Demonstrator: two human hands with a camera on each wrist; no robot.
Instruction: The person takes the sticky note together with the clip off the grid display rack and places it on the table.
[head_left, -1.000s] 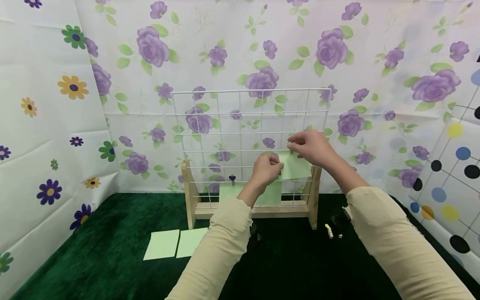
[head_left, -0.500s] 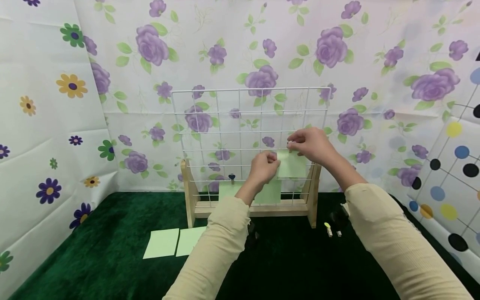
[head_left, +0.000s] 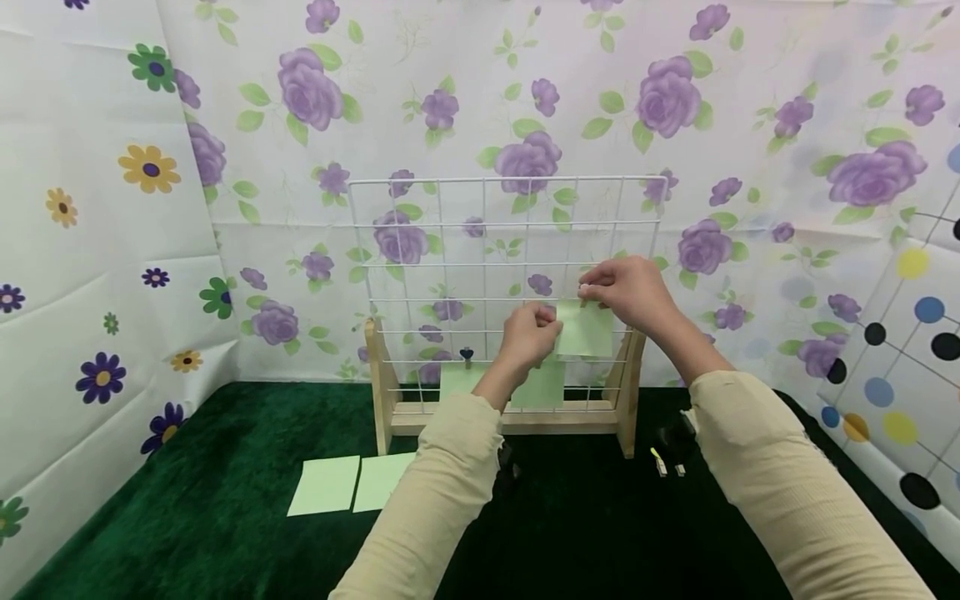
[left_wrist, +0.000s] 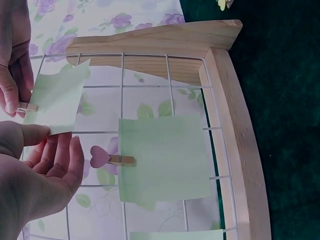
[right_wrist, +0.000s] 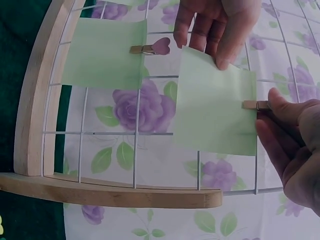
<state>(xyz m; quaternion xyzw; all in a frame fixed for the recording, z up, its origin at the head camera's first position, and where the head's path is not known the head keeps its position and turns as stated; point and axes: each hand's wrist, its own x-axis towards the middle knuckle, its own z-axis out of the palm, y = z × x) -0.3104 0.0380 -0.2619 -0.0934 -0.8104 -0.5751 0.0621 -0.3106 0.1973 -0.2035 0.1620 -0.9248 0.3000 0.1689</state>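
Observation:
A pale green paper square (head_left: 588,332) lies against the white wire grid (head_left: 465,223), on its right side. My left hand (head_left: 528,337) pinches the paper's left edge between thumb and fingers. At the paper's top edge my right hand (head_left: 630,292) pinches a small wooden clothespin (right_wrist: 250,104), whose jaws sit over the paper by a grid wire. Its far end is hidden by the fingers. Lower on the grid another green paper square (left_wrist: 165,157) hangs from a clothespin with a pink heart (left_wrist: 100,157).
A wooden stand (head_left: 566,424) holds the grid upright on a dark green cloth (head_left: 225,550). Two green paper squares lie at front left, the nearer-left paper (head_left: 325,486) fully visible. Small clothespins (head_left: 660,463) lie at right. A dark-hearted clip (head_left: 467,357) holds paper low on the grid.
The paper square has shifted slightly left against the grid and sits straighter, with my left hand moving along with it. My right hand keeps its place at the clothespin.

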